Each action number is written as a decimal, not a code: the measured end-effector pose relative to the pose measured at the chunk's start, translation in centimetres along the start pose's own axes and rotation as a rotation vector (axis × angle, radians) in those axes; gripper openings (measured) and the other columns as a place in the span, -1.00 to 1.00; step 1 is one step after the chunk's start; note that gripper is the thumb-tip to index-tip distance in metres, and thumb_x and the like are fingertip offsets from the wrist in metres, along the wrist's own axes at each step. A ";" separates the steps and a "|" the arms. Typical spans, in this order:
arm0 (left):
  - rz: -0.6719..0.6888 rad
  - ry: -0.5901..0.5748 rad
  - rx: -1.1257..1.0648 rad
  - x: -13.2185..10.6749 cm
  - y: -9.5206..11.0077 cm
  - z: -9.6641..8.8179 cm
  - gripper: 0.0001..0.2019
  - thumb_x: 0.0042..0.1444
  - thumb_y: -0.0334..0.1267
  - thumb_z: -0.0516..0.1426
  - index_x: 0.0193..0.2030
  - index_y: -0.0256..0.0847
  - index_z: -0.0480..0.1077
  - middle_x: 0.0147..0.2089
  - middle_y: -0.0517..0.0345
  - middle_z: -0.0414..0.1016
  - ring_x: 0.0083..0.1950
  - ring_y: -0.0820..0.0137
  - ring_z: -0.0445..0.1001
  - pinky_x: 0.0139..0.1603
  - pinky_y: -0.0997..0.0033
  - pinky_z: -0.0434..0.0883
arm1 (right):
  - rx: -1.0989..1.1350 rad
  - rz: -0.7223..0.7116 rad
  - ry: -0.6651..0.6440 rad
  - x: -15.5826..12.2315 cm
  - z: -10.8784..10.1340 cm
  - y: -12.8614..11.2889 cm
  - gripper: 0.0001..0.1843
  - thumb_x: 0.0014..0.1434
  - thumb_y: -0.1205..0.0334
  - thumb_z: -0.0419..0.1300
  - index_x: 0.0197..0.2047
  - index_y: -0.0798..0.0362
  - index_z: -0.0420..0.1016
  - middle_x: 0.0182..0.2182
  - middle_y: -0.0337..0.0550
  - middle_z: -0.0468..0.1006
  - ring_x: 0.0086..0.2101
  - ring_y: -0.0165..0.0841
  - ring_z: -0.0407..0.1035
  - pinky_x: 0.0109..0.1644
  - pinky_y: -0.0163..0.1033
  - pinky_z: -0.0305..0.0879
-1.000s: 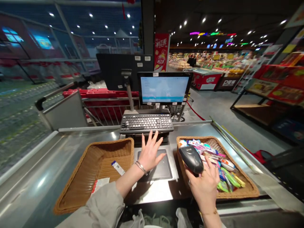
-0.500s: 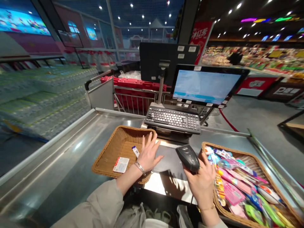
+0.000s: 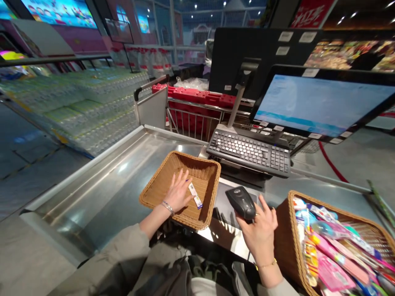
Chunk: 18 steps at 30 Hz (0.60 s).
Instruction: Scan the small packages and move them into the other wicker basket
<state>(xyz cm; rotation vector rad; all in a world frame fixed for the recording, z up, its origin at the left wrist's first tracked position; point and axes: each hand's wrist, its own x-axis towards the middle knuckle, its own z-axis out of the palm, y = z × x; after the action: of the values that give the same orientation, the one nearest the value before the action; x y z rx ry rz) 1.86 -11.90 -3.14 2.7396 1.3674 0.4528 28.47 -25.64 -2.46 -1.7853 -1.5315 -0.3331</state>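
My left hand is over the left wicker basket, its fingers spread and nothing seen in its grip. Beside the fingers, a slim white and purple packet lies on the basket's floor. Whatever lies directly under the palm is hidden. My right hand is closed around a black handheld barcode scanner, its head tilted toward the left basket. Just right of that hand stands a second wicker basket, filled with colourful packaged goods, among them what look like toothbrushes.
Both baskets stand on a steel checkout counter with a raised edge. A black keyboard and a lit monitor are behind them. Beyond the counter are a metal cart and stacked bottles.
My left hand has moved from the basket's right rim to over its inside, covering the white and red card seen before. The view has turned left. My right hand keeps the scanner.
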 end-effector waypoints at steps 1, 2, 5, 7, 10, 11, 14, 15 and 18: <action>-0.013 -0.010 0.006 -0.3 -0.8 0.0 -0.39 0.11 -0.11 0.17 0.27 -0.28 0.21 0.44 -0.20 -0.05 0.47 0.01 -0.22 0.38 -0.24 -0.12 | 0.006 -0.007 -0.004 0.0 0.3 -0.1 -0.75 0.09 0.03 0.15 -0.32 0.04 0.46 -0.19 -0.03 0.58 0.16 -0.04 0.24 0.23 0.25 -0.04; -0.032 -0.021 0.013 -0.5 -1.6 0.1 -0.39 0.11 -0.11 0.17 0.27 -0.29 0.21 0.44 -0.21 -0.05 0.47 0.02 -0.23 0.38 -0.23 -0.12 | 0.013 -0.011 -0.016 0.0 0.5 -0.2 -0.75 0.09 0.03 0.15 -0.32 0.04 0.46 -0.20 -0.03 0.59 0.16 -0.04 0.24 0.23 0.25 -0.05; -0.084 -0.053 0.041 -1.2 -3.9 0.4 -0.40 0.11 -0.10 0.16 0.26 -0.29 0.22 0.44 -0.21 -0.04 0.47 0.01 -0.21 0.38 -0.21 -0.08 | 0.027 -0.004 -0.062 0.0 1.2 -0.4 -0.75 0.09 0.02 0.16 -0.32 0.03 0.48 -0.20 -0.05 0.59 0.17 -0.04 0.22 0.24 0.25 -0.09; -0.115 -0.071 0.053 -1.6 -5.2 0.7 -0.41 0.10 -0.09 0.16 0.25 -0.28 0.24 0.43 -0.20 -0.02 0.46 0.00 -0.18 0.37 -0.20 -0.05 | 0.035 0.003 -0.085 0.0 1.5 -0.5 -0.75 0.08 0.02 0.16 -0.31 0.03 0.48 -0.20 -0.06 0.59 0.17 -0.04 0.22 0.25 0.25 -0.10; -0.147 -0.132 0.068 -1.7 -6.4 0.9 -0.40 0.08 -0.08 0.17 0.24 -0.28 0.25 0.43 -0.21 -0.01 0.46 -0.02 -0.16 0.37 -0.18 -0.03 | 0.058 -0.004 -0.106 0.1 1.8 -0.7 -0.76 0.08 0.04 0.16 -0.32 0.04 0.48 -0.20 -0.06 0.60 0.17 -0.03 0.22 0.25 0.25 -0.09; -0.152 -0.168 0.079 -1.6 -6.6 0.8 -0.39 0.08 -0.08 0.17 0.25 -0.29 0.24 0.43 -0.21 -0.02 0.46 -0.02 -0.16 0.37 -0.17 -0.04 | 0.067 -0.009 -0.111 0.2 1.9 -0.7 -0.76 0.08 0.04 0.16 -0.33 0.04 0.48 -0.20 -0.05 0.60 0.17 -0.02 0.22 0.24 0.26 -0.09; -0.151 -0.317 0.131 -0.8 -6.7 0.7 -0.37 0.10 -0.06 0.15 0.27 -0.29 0.22 0.44 -0.20 -0.05 0.46 0.01 -0.17 0.39 -0.15 -0.11 | 0.073 -0.021 -0.119 0.2 2.1 -0.8 -0.77 0.08 0.06 0.16 -0.33 0.05 0.48 -0.21 -0.05 0.60 0.17 -0.02 0.21 0.24 0.27 -0.08; -0.142 -0.368 0.149 -0.3 -6.7 0.7 -0.38 0.10 -0.05 0.15 0.27 -0.27 0.22 0.44 -0.20 -0.05 0.46 0.02 -0.15 0.39 -0.16 -0.15 | 0.071 -0.024 -0.124 0.2 2.1 -0.9 -0.77 0.08 0.06 0.16 -0.32 0.05 0.48 -0.20 -0.05 0.60 0.17 -0.02 0.21 0.24 0.27 -0.08; -0.084 -0.473 0.172 1.2 -6.6 1.2 -0.51 0.14 -0.12 0.13 0.21 -0.14 0.28 0.40 -0.11 0.10 0.41 0.08 0.05 0.38 -0.22 -0.27 | 0.070 -0.024 -0.132 0.3 2.3 -0.8 -0.76 0.09 0.05 0.15 -0.32 0.05 0.48 -0.19 -0.05 0.59 0.17 -0.02 0.21 0.24 0.27 -0.08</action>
<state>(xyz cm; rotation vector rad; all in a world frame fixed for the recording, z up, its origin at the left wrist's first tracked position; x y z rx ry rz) -2.21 -6.83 -5.07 2.6517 1.4287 -0.3154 27.17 -23.89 -3.59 -1.7655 -1.6368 -0.1741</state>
